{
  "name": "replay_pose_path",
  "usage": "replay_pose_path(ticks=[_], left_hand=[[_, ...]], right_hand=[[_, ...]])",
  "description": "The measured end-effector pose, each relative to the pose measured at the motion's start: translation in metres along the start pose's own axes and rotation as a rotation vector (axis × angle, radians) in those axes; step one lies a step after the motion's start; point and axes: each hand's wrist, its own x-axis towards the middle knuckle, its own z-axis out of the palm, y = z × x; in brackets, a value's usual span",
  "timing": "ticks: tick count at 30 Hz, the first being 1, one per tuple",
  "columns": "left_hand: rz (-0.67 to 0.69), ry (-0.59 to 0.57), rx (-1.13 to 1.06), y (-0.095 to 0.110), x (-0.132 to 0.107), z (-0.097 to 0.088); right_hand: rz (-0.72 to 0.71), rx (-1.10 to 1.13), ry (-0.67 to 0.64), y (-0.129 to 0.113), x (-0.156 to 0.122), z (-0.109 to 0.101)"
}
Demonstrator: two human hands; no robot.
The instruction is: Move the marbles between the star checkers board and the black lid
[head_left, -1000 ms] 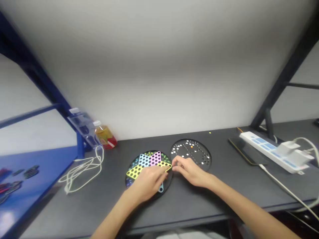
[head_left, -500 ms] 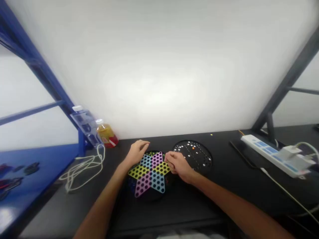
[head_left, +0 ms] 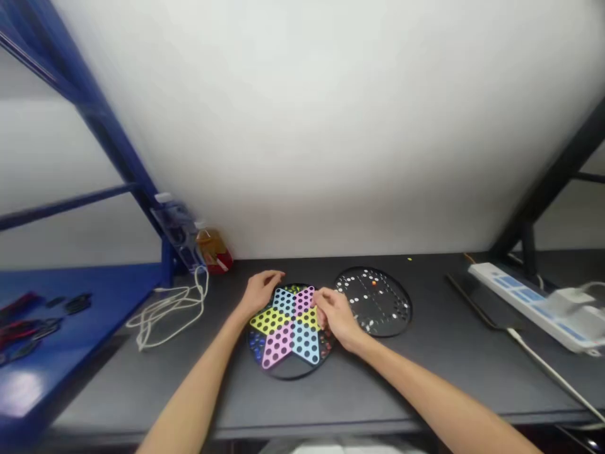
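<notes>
A round black Chinese checkers board (head_left: 292, 377) lies on the dark table, its star in pink, yellow and blue with black holes. Blue, yellow-green and red marbles show in the side pockets between the star's points. My left hand (head_left: 262, 291) rests at the board's upper left edge with its fingers stretched out to the right and nothing visible in them. Over the right yellow point, my right hand (head_left: 334, 314) is closed in a pinch. Whatever its fingertips may hold is hidden. Just right of that hand lies a round black lid-like board (head_left: 378, 302) with white markings and an orange piece.
White cable (head_left: 172, 312) lies coiled at left, in front of a clear bottle (head_left: 177, 230) and a yellow-red bottle (head_left: 215, 251). A white power strip (head_left: 534, 306) with plugged-in chargers is at right. Blue frame posts (head_left: 108, 135) rise at left.
The head view has shifted slightly, so the whole scene sits a little further right. Both hands stay at about the same places on the board.
</notes>
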Motion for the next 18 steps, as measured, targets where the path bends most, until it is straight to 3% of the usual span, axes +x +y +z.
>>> replay_pose_path(ticks=[6,9,14,16,18], left_hand=[[-0.004,-0.022,0.000,0.002,-0.002,-0.002],[-0.003,-0.049,-0.001,0.003,-0.003,-0.003],[-0.002,-0.068,-0.011,0.003,-0.004,-0.005],[0.000,-0.076,-0.007,0.002,-0.003,-0.005],[0.003,-0.086,-0.012,0.002,-0.003,-0.004]], right_hand=[[-0.018,-0.064,-0.012,-0.003,0.000,0.001],[-0.096,-0.143,-0.018,-0.020,0.003,-0.016],[-0.235,-0.550,0.078,-0.052,0.007,-0.089],[-0.226,-0.667,0.129,-0.058,0.006,-0.121],[-0.180,-0.766,0.078,-0.060,0.003,-0.147]])
